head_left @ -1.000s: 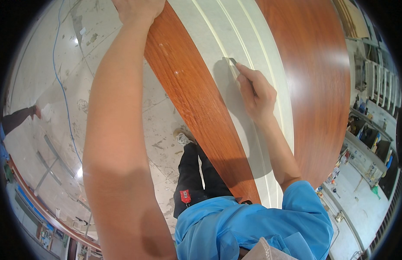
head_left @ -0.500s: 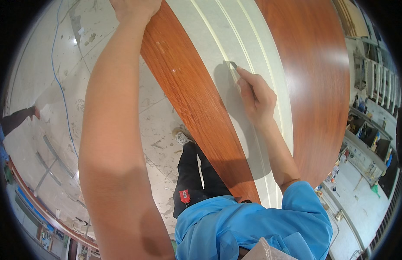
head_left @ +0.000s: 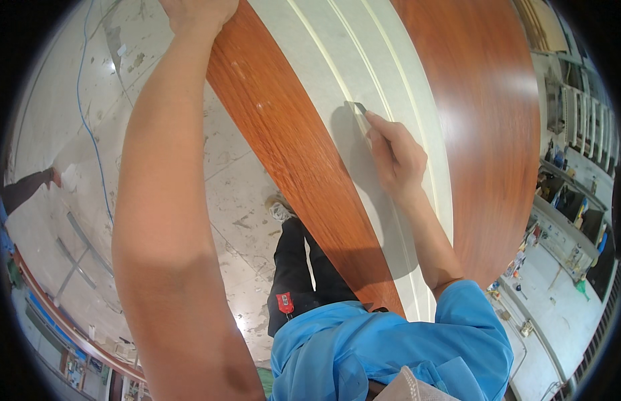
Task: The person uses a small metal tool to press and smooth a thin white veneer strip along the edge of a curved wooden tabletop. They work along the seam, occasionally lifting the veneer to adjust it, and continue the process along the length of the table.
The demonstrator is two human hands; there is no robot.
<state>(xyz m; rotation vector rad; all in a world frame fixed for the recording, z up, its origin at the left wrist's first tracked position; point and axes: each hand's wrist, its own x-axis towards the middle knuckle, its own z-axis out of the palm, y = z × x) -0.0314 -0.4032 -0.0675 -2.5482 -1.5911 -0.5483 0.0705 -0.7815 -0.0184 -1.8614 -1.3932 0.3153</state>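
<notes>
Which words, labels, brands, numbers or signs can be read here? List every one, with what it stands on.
None can be read.
Red tag at the hip: pale marking, too small to read.
Dark tool in the right hand: too small to tell.
Grooved pale surface: no writing visible.
Small items at far right: too small and blurred.

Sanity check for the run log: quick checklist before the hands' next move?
1. Right hand gripping the slim dark tool: ok.
2. Tool tip at the cream stripe on the grey-white panel: ok.
3. Left hand clear of the tip: ok, up at the picture's top edge.
4. Left hand's hold: cannot tell, fingers out of view.
5. Blue cable clear of the visible shoe: ok.
</notes>
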